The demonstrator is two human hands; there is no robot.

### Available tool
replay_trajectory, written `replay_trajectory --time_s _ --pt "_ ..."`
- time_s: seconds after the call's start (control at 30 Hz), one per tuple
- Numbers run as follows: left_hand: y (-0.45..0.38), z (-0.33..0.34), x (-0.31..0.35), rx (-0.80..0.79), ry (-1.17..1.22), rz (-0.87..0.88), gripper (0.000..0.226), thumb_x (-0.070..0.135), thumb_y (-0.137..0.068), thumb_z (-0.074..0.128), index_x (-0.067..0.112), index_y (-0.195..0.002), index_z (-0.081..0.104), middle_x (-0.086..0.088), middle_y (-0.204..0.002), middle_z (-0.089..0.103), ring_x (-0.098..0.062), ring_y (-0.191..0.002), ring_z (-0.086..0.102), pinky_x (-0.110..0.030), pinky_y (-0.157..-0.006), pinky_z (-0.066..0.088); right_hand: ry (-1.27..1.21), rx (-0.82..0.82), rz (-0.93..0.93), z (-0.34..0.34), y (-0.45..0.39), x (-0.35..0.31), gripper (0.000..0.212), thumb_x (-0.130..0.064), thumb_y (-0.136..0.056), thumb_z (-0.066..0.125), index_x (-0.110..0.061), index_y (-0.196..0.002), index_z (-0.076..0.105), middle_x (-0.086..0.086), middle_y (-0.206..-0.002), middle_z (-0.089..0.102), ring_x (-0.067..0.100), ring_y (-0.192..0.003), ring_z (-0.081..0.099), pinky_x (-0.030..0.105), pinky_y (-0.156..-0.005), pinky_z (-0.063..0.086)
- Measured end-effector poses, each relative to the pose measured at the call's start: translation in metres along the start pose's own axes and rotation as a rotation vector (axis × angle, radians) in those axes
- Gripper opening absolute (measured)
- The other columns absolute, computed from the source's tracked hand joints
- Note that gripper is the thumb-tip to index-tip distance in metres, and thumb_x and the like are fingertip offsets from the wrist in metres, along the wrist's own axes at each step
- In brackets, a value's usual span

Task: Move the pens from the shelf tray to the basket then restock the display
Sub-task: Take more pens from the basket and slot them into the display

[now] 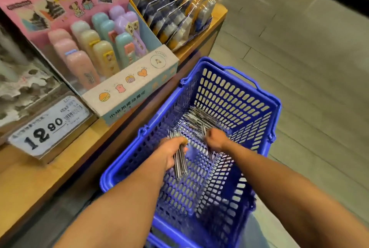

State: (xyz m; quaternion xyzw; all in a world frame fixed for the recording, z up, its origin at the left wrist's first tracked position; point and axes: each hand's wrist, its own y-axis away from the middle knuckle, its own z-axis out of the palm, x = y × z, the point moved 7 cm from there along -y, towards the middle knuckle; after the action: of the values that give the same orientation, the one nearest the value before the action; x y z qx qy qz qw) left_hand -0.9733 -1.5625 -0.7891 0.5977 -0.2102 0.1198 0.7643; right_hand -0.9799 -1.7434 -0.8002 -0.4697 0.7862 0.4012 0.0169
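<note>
Left hand grips a bundle of silver pens inside the blue basket; right hand pinches a few more above the loose pile just beyond its fingers. Slim pens could slip through the wall slots.

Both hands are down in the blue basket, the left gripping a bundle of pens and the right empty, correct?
Not quite. The head view shows the right hand also has a grip on pens. The left hand does hold a bundle of pens, and both are inside the blue basket.
</note>
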Motion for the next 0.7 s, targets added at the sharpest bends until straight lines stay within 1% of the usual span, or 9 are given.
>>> replay_trajectory --time_s 0.03,0.1,0.17,0.2,0.27,0.33,0.4,0.57,0.7 --pt "0.004 0.002 0.003 0.024 -0.005 0.02 0.005 -0.001 -0.089 0.063 -0.001 -0.086 0.059 -0.01 -0.057 0.059 -0.015 -0.048 0.058 -0.023 -0.044 0.05 -0.047 0.029 -0.004 -0.006 0.009 -0.002 0.029 -0.031 -0.103 0.04 -0.019 -0.077 0.044 0.0 -0.077 0.05 0.017 -0.074 0.05 0.024 -0.069 0.044" --pt "0.017 0.003 0.005 0.042 -0.042 0.027 0.01 -0.001 -0.088 0.065 -0.001 -0.096 0.059 -0.012 -0.057 0.061 -0.016 -0.046 0.059 -0.023 -0.039 0.051 -0.104 0.092 -0.018 -0.018 0.033 -0.005 0.036 -0.035 -0.105 0.034 -0.014 -0.079 0.047 0.0 -0.072 0.049 0.014 -0.067 0.048 0.021 -0.058 0.037" --pt "0.044 -0.002 0.009 0.042 -0.08 0.011 0.003 -0.002 -0.088 0.063 0.0 -0.087 0.062 -0.012 -0.056 0.062 -0.015 -0.044 0.06 -0.022 -0.039 0.051 -0.139 0.11 -0.021 -0.032 0.067 -0.011 0.039 -0.033 -0.105 0.033 -0.013 -0.075 0.046 0.001 -0.067 0.047 0.014 -0.061 0.044 0.023 -0.052 0.032" --pt "0.061 -0.006 0.013 0.048 -0.093 0.0 0.008 -0.003 -0.088 0.061 0.001 -0.082 0.061 -0.013 -0.057 0.062 -0.015 -0.044 0.061 -0.022 -0.039 0.051 -0.153 0.11 -0.011 -0.04 0.088 -0.014 0.041 -0.032 -0.105 0.035 -0.014 -0.069 0.043 0.002 -0.063 0.044 0.014 -0.057 0.041 0.023 -0.05 0.032" --pt "0.107 -0.012 0.03 0.053 -0.085 0.006 0.015 -0.003 -0.09 0.058 0.002 -0.076 0.059 -0.012 -0.053 0.062 -0.014 -0.04 0.061 -0.021 -0.038 0.05 -0.189 0.095 0.017 -0.062 0.135 -0.022 0.044 -0.027 -0.104 0.04 -0.011 -0.062 0.043 0.005 -0.06 0.047 0.016 -0.051 0.042 0.025 -0.051 0.041" --pt "0.162 -0.013 0.05 0.055 -0.079 0.016 0.016 -0.002 -0.09 0.057 0.004 -0.076 0.06 -0.009 -0.048 0.062 -0.012 -0.038 0.062 -0.02 -0.038 0.05 -0.247 0.073 0.029 -0.09 0.187 -0.036 0.034 -0.018 -0.098 0.045 -0.003 -0.069 0.052 0.014 -0.065 0.057 0.024 -0.054 0.054 0.032 -0.061 0.049" --pt "0.227 -0.01 0.069 0.049 -0.049 0.013 0.013 -0.002 -0.089 0.058 0.006 -0.079 0.062 -0.008 -0.051 0.064 -0.014 -0.043 0.065 -0.022 -0.04 0.052 -0.291 0.061 0.051 -0.124 0.243 -0.05 0.02 -0.016 -0.092 0.047 -0.004 -0.078 0.054 0.021 -0.067 0.066 0.028 -0.056 0.06 0.034 -0.06 0.048" --pt "0.397 0.002 0.112 -0.001 0.022 0.063 0.013 -0.002 -0.089 0.056 0.009 -0.083 0.06 -0.006 -0.053 0.062 -0.013 -0.043 0.063 -0.022 -0.044 0.054 -0.321 0.104 -0.026 -0.22 0.374 -0.102 0.018 -0.016 -0.086 0.05 -0.005 -0.074 0.056 0.003 -0.046 0.06 0.01 -0.038 0.053 0.024 -0.047 0.041" --pt "0.523 0.013 0.127 -0.029 0.11 0.114 0.014 -0.003 -0.093 0.049 0.01 -0.089 0.053 -0.003 -0.052 0.061 -0.01 -0.041 0.061 -0.019 -0.043 0.053 -0.451 0.128 -0.092 -0.271 0.472 -0.142 0.009 -0.018 -0.086 0.053 -0.017 -0.077 0.052 -0.004 -0.043 0.055 0.011 -0.037 0.051 0.018 -0.039 0.036"
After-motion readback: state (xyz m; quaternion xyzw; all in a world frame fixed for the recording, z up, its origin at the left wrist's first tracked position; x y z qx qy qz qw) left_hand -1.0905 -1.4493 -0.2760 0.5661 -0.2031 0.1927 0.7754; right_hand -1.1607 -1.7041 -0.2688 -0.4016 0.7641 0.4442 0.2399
